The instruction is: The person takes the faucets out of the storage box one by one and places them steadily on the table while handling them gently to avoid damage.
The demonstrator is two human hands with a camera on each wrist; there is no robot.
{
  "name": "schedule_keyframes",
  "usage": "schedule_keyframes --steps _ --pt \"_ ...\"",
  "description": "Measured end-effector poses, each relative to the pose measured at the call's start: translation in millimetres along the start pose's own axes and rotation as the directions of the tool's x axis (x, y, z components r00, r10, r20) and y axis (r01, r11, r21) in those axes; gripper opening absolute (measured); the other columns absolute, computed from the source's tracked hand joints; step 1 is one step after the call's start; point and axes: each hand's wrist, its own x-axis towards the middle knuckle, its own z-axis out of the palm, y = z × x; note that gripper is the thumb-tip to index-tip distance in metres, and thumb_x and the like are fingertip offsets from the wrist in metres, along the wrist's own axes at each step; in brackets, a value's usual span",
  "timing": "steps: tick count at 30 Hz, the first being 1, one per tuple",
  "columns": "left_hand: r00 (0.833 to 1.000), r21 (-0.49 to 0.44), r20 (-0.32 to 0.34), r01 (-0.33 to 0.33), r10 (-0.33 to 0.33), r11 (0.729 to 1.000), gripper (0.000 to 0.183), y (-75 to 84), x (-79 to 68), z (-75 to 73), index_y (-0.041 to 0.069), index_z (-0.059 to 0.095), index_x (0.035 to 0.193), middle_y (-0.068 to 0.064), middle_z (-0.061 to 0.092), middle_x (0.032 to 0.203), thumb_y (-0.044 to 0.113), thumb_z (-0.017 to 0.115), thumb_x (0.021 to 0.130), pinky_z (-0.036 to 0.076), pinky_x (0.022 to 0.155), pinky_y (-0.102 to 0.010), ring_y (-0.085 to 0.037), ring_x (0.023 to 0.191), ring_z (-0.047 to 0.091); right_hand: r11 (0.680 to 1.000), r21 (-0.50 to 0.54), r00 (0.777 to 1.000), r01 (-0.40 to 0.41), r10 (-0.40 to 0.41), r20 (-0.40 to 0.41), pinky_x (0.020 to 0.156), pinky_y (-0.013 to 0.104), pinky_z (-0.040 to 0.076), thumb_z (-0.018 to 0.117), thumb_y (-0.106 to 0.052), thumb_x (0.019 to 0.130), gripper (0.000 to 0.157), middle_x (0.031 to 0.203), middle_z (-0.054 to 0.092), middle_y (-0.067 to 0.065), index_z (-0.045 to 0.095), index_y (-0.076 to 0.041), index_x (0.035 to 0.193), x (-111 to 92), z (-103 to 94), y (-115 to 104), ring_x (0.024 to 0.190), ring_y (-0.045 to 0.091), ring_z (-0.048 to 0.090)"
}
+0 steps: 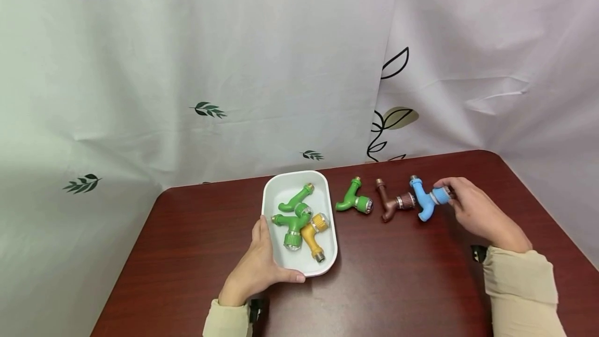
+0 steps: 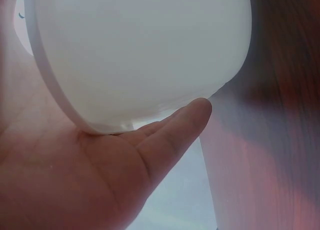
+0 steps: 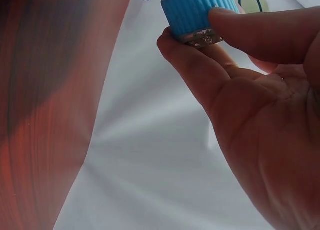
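My left hand (image 1: 257,267) grips the near left corner of a white tray (image 1: 333,238), thumb along its near end and fingers at its left side. In the left wrist view the tray's pale wall (image 2: 145,50) fills the space above the hand. Two green taps (image 1: 293,222) and a yellow tap (image 1: 309,235) lie inside the tray. On the right, my right hand (image 1: 477,212) pinches a blue tap (image 1: 425,202) by its ribbed knob. The right wrist view shows this blue knob (image 3: 200,10) between thumb and fingers; the tap's spout is out of that view.
Between the tray and the blue tap lie a green tap (image 1: 348,199) and a brown tap (image 1: 388,203) in a row on the dark red wooden table (image 1: 398,285). A white printed curtain (image 1: 281,66) hangs behind the table's far edge.
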Motion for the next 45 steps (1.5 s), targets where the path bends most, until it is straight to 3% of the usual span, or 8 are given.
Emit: schedule_keyframes --steps 7,19,31,45 --pt "1.000 -0.001 0.002 -0.003 0.003 1.000 0.160 -0.1 -0.4 0.0 -0.007 -0.006 0.157 -0.023 0.002 0.164 0.056 0.096 0.052 0.039 0.108 -0.046 -0.038 0.145 0.029 1.000 -0.001 1.000 0.011 -0.011 -0.003 0.082 0.046 0.041 0.056 0.015 0.087 0.031 0.111 0.057 0.021 0.057 0.003 0.116 0 3.2 3 0.103 0.035 0.052" --pt "1.000 0.002 -0.006 0.006 -0.006 1.000 0.161 1.3 -0.7 0.3 -0.006 -0.005 0.157 -0.021 0.003 0.165 0.060 0.095 0.050 0.043 0.105 -0.045 -0.036 0.142 0.035 1.000 0.021 1.000 -0.021 0.021 0.019 0.085 0.054 0.042 0.054 0.015 0.088 0.030 0.114 0.056 0.025 0.056 0.005 0.116 2 7.9 6 0.107 0.040 0.050" --pt "1.000 0.004 -0.005 0.012 -0.012 1.000 0.162 -0.4 0.0 1.5 -0.005 -0.006 0.157 -0.021 0.001 0.165 0.057 0.097 0.049 0.042 0.106 -0.046 -0.036 0.142 0.034 0.997 0.021 0.997 -0.079 0.078 0.025 0.090 0.062 0.042 0.055 0.013 0.091 0.036 0.121 0.054 0.032 0.053 0.009 0.126 6 12.4 9 0.111 0.048 0.051" --pt "1.000 0.003 -0.005 0.021 -0.021 1.000 0.162 -0.6 -0.9 1.2 -0.004 -0.007 0.158 -0.019 0.000 0.165 0.057 0.097 0.049 0.042 0.105 -0.045 -0.035 0.141 0.036 0.992 0.007 0.992 -0.125 0.125 0.015 0.091 0.064 0.040 0.054 0.014 0.088 0.036 0.119 0.056 0.035 0.058 0.008 0.123 5 14.9 15 0.112 0.051 0.051"
